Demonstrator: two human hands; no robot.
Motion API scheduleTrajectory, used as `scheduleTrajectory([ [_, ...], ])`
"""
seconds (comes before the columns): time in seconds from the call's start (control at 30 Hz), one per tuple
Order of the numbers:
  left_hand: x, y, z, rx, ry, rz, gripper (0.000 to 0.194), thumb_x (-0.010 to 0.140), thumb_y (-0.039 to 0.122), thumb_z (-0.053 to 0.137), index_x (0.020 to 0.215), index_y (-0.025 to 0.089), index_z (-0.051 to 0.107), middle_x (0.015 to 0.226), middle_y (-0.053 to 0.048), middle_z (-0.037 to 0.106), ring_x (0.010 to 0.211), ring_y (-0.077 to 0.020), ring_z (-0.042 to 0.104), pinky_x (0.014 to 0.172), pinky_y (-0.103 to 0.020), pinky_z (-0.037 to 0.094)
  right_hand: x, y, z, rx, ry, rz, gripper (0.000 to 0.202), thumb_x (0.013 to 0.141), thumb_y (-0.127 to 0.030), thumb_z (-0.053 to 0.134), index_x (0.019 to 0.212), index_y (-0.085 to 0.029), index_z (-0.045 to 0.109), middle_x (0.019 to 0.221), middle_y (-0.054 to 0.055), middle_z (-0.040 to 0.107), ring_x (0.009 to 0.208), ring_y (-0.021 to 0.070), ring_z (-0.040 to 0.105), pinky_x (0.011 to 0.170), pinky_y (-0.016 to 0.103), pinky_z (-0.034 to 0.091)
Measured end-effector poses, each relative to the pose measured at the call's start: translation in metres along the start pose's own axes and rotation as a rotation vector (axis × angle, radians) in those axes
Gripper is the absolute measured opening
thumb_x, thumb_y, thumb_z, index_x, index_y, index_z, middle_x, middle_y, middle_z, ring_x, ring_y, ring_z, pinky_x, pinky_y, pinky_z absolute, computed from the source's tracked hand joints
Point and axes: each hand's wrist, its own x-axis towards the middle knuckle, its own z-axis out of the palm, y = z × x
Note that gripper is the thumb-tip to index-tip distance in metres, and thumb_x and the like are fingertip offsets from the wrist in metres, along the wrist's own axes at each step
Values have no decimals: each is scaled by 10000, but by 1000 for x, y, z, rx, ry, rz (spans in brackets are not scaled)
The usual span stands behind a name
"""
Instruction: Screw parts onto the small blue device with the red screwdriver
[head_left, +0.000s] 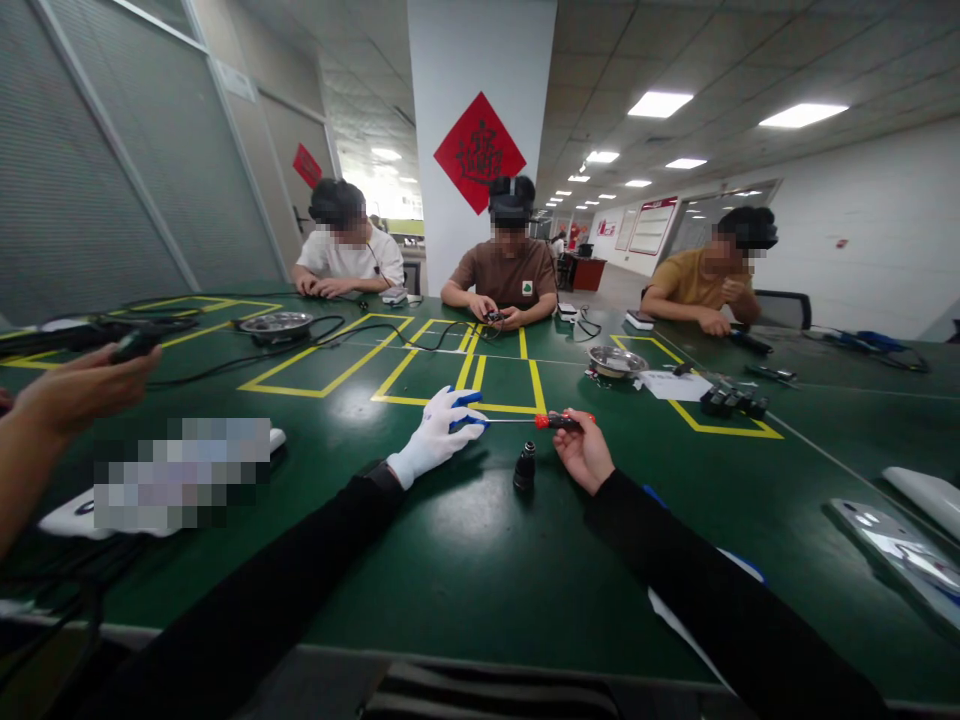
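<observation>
My right hand (585, 452), bare, is closed around the red and black handle of a screwdriver (551, 421). Its thin metal shaft points left across the table. At the shaft's tip is my left hand (439, 435), in a white glove with blue fingertips. The thumb and a finger are pinched together there, while another finger is stretched out above. Whether a small part sits between the fingertips is hidden. Just below the shaft, a small black cylindrical part (525, 468) with a narrower, shiny top stands upright on the green table (450, 560).
Yellow tape (457, 406) marks rectangles on the table. Metal bowls (616, 362) stand farther off, with black parts (731, 400) and white paper (675, 385) at the right. A phone (900, 550) lies far right. Another person's hand (82, 390) reaches in at left; several people sit opposite.
</observation>
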Motion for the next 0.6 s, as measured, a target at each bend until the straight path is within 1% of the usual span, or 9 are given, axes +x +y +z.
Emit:
scheduleTrajectory([
  [0.2, 1, 6, 0, -61, 40, 58, 233, 835, 324, 506, 927, 259, 711, 1276, 2, 562, 1263, -208, 420, 1170, -435, 142, -1, 0, 0, 16, -10, -4, 45, 784, -168, 589, 750, -173, 559, 749, 30, 714, 426, 45, 528, 419, 146, 486],
  [0.27, 1, 6, 1, -97, 57, 77, 232, 840, 318, 501, 911, 247, 711, 1243, -8, 586, 1240, -202, 445, 1168, -431, 147, 0, 1, -1, 17, -11, -19, 43, 793, -171, 574, 752, -172, 558, 754, 30, 714, 423, 41, 525, 419, 140, 484],
  [0.33, 2, 3, 2, -130, 82, 67, 266, 862, 333, 470, 906, 232, 712, 1211, -21, 606, 1213, -199, 471, 1161, -422, 171, 2, 1, -3, 8, -8, -34, 58, 803, -177, 561, 746, -173, 555, 756, 27, 714, 424, 38, 527, 419, 136, 485],
  [0.43, 4, -8, 6, -168, 171, -28, 355, 900, 358, 388, 938, 203, 705, 1171, -45, 622, 1177, -196, 501, 1115, -387, 280, 2, 3, -5, -26, -3, -57, 71, 804, -171, 568, 735, -176, 552, 752, 22, 716, 435, 46, 545, 424, 144, 499],
  [0.5, 5, -19, 10, -164, 217, -110, 362, 896, 373, 389, 993, 191, 687, 1168, -56, 620, 1157, -197, 516, 1066, -355, 350, 1, 4, -4, -58, -8, -77, 53, 796, -160, 584, 751, -175, 560, 750, 23, 718, 448, 54, 563, 436, 153, 514],
  [0.53, 5, -25, 12, -146, 211, -157, 350, 878, 386, 425, 1019, 185, 675, 1153, -62, 626, 1130, -203, 533, 1039, -350, 376, 0, 4, -3, -76, -14, -88, 40, 792, -156, 592, 766, -173, 567, 747, 24, 719, 453, 58, 572, 442, 156, 521],
  [0.6, 5, -34, 15, -99, 143, -253, 372, 832, 431, 499, 1062, 184, 654, 1114, -72, 640, 1061, -218, 570, 981, -355, 422, -3, 6, 0, -117, -35, -102, 36, 782, -150, 610, 795, -165, 580, 739, 29, 718, 466, 68, 590, 452, 163, 531],
])
